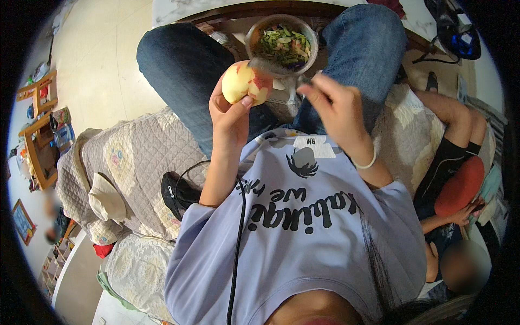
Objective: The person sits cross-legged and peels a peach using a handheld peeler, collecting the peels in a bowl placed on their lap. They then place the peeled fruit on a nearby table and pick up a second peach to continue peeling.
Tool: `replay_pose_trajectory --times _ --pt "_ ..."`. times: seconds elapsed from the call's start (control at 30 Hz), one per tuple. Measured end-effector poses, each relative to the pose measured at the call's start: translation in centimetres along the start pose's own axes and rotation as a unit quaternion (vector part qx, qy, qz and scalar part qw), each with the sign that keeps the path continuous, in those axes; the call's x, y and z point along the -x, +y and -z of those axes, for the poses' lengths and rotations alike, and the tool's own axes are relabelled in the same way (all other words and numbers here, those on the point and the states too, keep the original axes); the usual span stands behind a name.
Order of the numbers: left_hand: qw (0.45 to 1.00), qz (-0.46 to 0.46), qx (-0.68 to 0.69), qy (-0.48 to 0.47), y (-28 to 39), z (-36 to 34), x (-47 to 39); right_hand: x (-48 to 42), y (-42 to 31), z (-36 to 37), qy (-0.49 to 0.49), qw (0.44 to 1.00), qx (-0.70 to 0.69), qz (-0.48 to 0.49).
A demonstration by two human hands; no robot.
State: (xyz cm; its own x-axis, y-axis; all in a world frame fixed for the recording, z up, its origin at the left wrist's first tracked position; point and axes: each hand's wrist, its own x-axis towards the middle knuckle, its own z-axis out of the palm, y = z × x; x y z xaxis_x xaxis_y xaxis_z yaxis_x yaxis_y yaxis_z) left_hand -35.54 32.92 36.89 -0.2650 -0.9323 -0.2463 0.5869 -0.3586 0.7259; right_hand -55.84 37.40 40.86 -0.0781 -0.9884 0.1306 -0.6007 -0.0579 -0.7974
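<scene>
A partly peeled apple [247, 83], pale yellow with patches of red skin left, rests in my left hand [229, 115], thumb across its near side. My right hand [339, 107] grips a knife [270, 66] by its dark handle. Motion blurs the blade, which reaches leftward to the apple's upper edge; I cannot tell whether it touches. Beyond both hands, between my knees, stands a round bin [313, 48] holding green and pale vegetable scraps and peelings.
I sit on a quilted sofa cover [138, 162]. A black pouch [176, 193] with a cable lies at my left. A marble-patterned table [174, 12] stands ahead. Another person's bare leg [451, 109] and a red round object [461, 187] are at my right.
</scene>
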Motion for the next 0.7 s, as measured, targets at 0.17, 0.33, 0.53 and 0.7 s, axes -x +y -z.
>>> replay_pose_trajectory --times 0.17,0.33,0.53,0.7 --pt "0.999 -0.006 -0.046 0.02 -0.3 -0.5 0.4 1.1 -0.3 -1.5 0.024 0.995 0.052 0.083" --pt "0.999 -0.007 -0.034 0.001 -0.1 -0.4 0.5 1.1 -0.4 -1.4 0.023 0.992 0.083 0.087" --pt "1.0 0.026 -0.006 0.003 -0.2 0.1 1.1 0.8 0.0 -1.5 0.03 0.991 0.092 0.097" --pt "1.0 0.014 -0.017 -0.007 -0.3 0.5 1.4 -0.9 2.9 -2.7 0.004 0.976 0.218 -0.019"
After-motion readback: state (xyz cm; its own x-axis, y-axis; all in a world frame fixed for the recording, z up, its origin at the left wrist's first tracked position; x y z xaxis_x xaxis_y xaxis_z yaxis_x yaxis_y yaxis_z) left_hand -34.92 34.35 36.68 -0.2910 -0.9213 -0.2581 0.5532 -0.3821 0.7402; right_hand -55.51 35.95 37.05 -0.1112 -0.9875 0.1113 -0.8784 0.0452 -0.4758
